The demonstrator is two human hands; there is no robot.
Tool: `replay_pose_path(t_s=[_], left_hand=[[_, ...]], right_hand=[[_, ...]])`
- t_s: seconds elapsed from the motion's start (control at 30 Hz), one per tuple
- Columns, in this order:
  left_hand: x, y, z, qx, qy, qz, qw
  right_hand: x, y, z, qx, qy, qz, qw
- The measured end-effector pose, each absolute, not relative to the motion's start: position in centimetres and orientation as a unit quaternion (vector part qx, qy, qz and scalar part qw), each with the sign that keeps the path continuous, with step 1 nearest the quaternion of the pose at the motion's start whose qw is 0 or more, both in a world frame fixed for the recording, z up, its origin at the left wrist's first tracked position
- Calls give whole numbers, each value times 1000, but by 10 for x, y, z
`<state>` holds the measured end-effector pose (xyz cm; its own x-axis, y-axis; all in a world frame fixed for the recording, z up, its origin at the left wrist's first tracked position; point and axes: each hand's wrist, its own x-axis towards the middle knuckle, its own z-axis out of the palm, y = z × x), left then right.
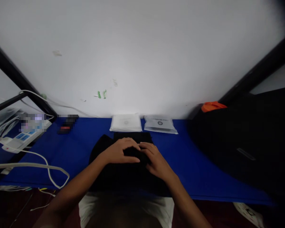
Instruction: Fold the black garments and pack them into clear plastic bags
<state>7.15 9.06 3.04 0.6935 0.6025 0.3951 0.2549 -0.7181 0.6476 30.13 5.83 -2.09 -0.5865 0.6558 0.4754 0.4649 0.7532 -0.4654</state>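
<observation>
In the lower middle of the frame, both hands rest on a black folded cloth garment (pixel 123 171) that lies on the blue-covered desk (pixel 194 171). The left hand (pixel 120 151) lies palm down on the upper part of the garment, fingers bent and pressed together. The right hand (pixel 155 161) lies just beside it, its fingers curled around a fold of the black cloth, so it grips the garment. The fingertips of the two hands touch or nearly touch in the middle; I cannot tell which. The garment reaches from the near edge of the desk up to the middle of the frame.

Behind the garment, against the white wall (pixel 142 47), lie two flat packets side by side: a white square plastic packet (pixel 126 123) on the left and a clear plastic packet with a grey printed label (pixel 160 124) on the right. At the left of the frame lies a white power strip (pixel 23 139) with white cables (pixel 38 164) running over the desk edge. Near it, a small black and red object (pixel 67 124) is seen, too blurred to name. At the right, a big dark bag (pixel 247 142) fills the frame, with an orange piece (pixel 213 106) on top of it.
</observation>
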Motion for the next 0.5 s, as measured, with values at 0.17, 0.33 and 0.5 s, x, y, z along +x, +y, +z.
replay_pose_path(t_s=[0.17,0.33,0.5], left_hand=[[51,154,18,850,462,233,99],[32,202,-8,856,494,142,55],[24,205,-9,893,438,97,34]], right_hand=[[298,54,-23,-320,-875,179,315],[293,48,-25,-377,-876,193,229],[294,47,-29,-387,-887,179,178]])
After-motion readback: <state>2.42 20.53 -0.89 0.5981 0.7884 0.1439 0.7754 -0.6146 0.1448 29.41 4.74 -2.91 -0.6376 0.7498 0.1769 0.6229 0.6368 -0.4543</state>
